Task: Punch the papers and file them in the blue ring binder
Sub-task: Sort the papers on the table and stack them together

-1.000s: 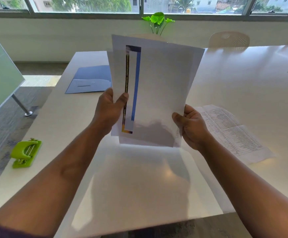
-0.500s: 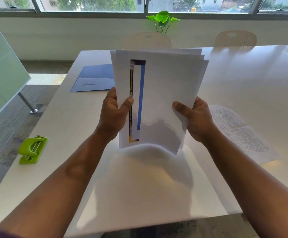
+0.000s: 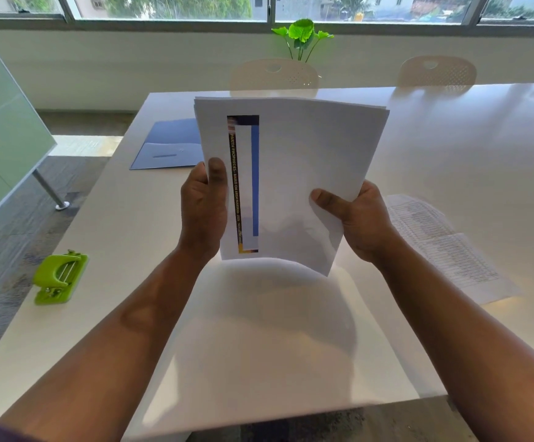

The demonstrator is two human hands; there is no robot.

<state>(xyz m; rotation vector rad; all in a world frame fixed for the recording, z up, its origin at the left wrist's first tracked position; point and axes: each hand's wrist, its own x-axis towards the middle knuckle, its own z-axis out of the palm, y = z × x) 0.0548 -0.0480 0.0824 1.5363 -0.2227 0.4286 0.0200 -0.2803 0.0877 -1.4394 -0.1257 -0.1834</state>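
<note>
I hold a stack of white papers (image 3: 300,173) upright above the table, its front sheet printed with a narrow blue and yellow frame. My left hand (image 3: 203,208) grips the stack's left edge, thumb on the front. My right hand (image 3: 356,218) grips the lower right edge, thumb across the front. The blue binder (image 3: 170,145) lies flat on the table beyond my left hand, partly hidden by the papers. A green hole punch (image 3: 60,277) sits near the table's left edge.
A printed sheet with tables (image 3: 444,247) lies on the white table (image 3: 450,148) to the right of my right hand. Two pale chairs (image 3: 273,74) and a green plant (image 3: 302,36) stand at the far side. A glass partition (image 3: 1,122) stands left.
The stack has come down and squared up, with its sheets more closely aligned. Both hands kept their hold at the sides, and the view has tilted slightly.
</note>
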